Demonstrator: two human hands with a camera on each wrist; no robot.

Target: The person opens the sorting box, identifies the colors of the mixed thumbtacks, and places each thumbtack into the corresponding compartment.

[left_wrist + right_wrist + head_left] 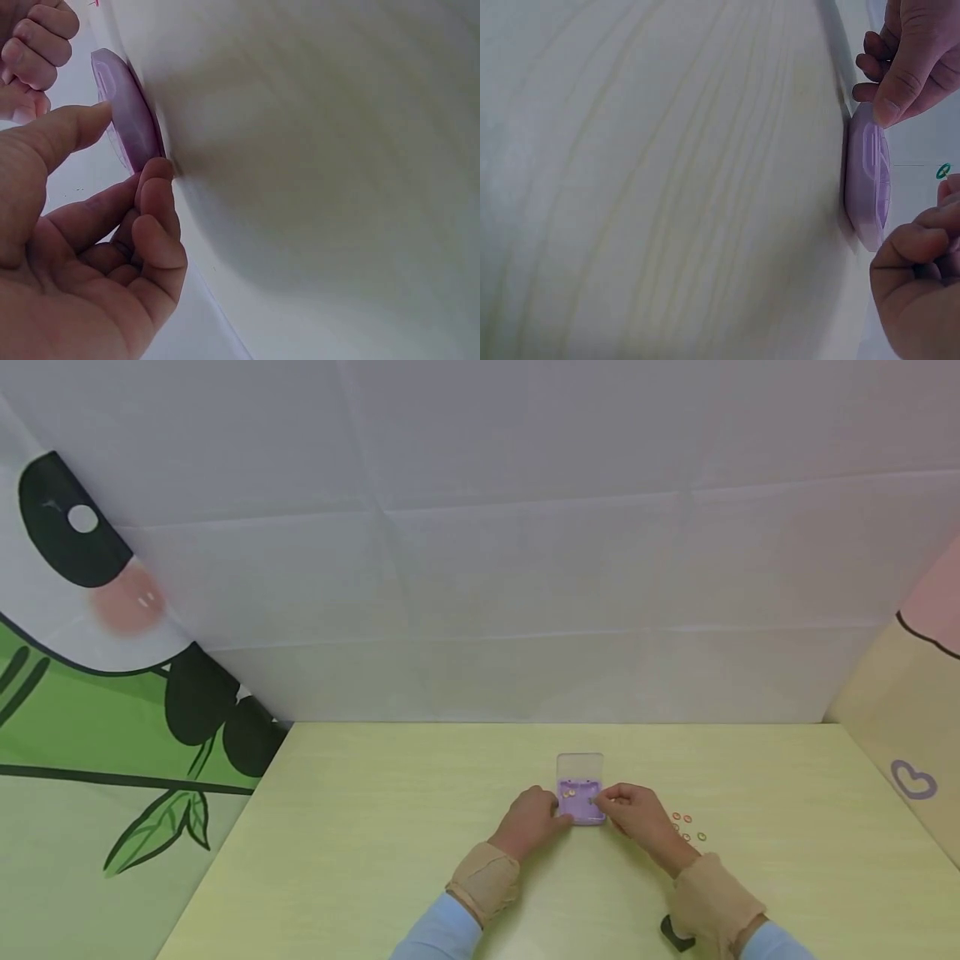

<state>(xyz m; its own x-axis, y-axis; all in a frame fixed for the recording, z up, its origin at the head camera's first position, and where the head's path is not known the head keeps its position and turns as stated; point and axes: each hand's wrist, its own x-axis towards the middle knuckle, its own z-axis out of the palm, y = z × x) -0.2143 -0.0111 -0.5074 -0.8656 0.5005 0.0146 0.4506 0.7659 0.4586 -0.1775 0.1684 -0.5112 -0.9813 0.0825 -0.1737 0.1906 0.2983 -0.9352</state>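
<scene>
A small purple box (581, 814) with a clear lid (580, 766) raised at its far side rests on the table. My left hand (531, 822) grips the box at its left side, thumb on the near edge and fingers at the wall, as the left wrist view shows. Between thumb and finger my right hand (639, 817) pinches a tiny green ring (943, 171), held above the box's right part. Inside the box lie a few yellowish rings (569, 793).
Several small red and yellowish rings (687, 818) are scattered on the table (375, 827) right of my right hand. A dark curved object (677, 933) lies beside my right wrist. Behind the table stands a pale cloth wall (480, 577), with printed panels at both sides.
</scene>
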